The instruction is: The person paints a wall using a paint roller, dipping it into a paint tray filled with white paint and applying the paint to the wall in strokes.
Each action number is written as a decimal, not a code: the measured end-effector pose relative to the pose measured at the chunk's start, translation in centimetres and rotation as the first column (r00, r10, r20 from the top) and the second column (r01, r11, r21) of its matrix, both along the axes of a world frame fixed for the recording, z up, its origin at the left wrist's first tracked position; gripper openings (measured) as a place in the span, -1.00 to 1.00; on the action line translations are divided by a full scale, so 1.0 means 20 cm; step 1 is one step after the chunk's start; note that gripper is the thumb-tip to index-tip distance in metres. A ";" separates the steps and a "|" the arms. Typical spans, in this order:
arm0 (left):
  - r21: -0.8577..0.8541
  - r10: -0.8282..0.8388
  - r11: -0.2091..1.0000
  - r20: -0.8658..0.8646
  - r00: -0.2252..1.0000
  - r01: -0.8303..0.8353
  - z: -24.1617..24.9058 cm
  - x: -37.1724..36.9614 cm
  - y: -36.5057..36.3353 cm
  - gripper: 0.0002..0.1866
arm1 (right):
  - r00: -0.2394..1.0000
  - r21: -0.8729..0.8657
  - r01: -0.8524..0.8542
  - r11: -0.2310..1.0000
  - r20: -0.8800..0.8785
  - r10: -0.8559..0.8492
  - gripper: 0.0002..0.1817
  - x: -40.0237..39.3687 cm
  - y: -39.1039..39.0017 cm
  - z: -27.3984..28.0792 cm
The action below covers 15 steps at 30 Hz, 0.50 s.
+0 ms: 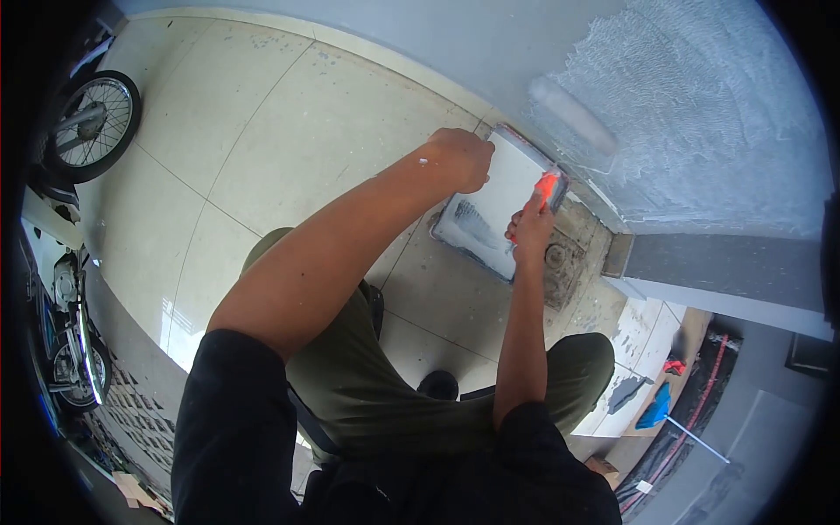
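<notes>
My right hand (531,232) is wrapped around the orange handle (548,185) of a paint roller. The roller's white sleeve (573,118) appears blurred against the wall, beyond the tray corner. Below lies a shallow rectangular paint tray (468,249), with white paint (516,175) across it and grey smears toward the near end. My left hand (464,160) is a closed fist overlapping the tray's left edge in this view; its inner fingers are hidden, and I cannot tell what it holds. A white paint fleck sits near that wrist.
Wet-looking pale paint covers part of the wall (691,114), right beside the tray. A dirty floor drain (556,255) lies right of it, near a wall corner (617,254). Motorcycles (74,359) stand at far left. A blue-headed tool with a pale stick (654,409) lies at lower right.
</notes>
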State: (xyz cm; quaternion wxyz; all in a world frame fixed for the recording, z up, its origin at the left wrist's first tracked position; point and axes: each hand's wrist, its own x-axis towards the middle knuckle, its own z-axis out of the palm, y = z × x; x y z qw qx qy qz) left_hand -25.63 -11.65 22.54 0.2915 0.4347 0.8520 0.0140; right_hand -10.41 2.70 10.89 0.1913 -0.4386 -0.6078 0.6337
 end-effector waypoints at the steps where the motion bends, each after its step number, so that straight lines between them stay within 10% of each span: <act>1: 0.001 0.001 1.000 -0.002 1.000 -0.001 0.00 0.00 0.00 -0.48 | 0.999 -0.094 0.011 0.996 0.048 -0.007 -0.54 0.00 0.00 -0.06; 8: 0.010 0.022 1.000 0.012 1.000 -0.022 0.01 -0.02 -0.01 -0.48 | 0.993 -0.230 0.049 0.972 0.112 -0.024 -0.52 -0.07 -0.01 -0.25; 15: 0.023 0.033 0.999 0.020 0.999 -0.033 0.01 -0.03 -0.01 -0.49 | 0.994 -0.079 0.017 0.997 -0.110 -0.026 -0.54 -0.07 -0.09 0.21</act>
